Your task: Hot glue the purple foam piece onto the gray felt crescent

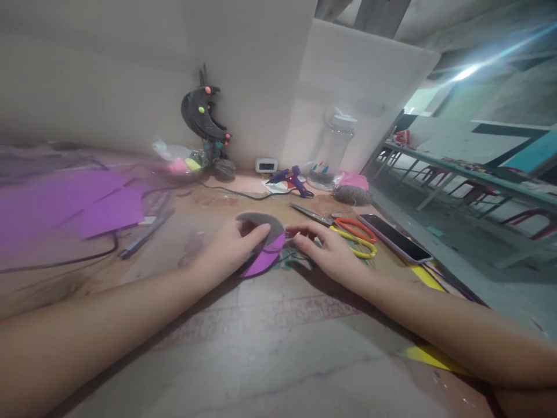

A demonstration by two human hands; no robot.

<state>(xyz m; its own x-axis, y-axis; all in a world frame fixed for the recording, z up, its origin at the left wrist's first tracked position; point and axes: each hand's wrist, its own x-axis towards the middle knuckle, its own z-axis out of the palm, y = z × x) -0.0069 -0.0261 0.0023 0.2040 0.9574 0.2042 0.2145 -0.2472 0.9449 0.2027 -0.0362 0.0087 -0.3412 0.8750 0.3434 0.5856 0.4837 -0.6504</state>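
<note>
My left hand point(232, 247) lies over a round craft piece, grey felt point(265, 223) on top with a purple sheet point(263, 261) beneath; its thumb presses on the grey part and the fingers curl round the piece. My right hand point(326, 247) rests just right of the piece. Its fingers are bent and its fingertips touch the edge near the purple part. What lies under the right fingertips is too small to make out.
Scissors with orange and yellow handles point(354, 235) and a phone point(394, 238) lie right of my right hand. A blue glue gun point(293, 180), a clear jar point(335, 148), a black crescent decoration point(202, 113) and purple sheets point(87, 206) stand farther back. Yellow paper point(429, 354) lies under my right forearm.
</note>
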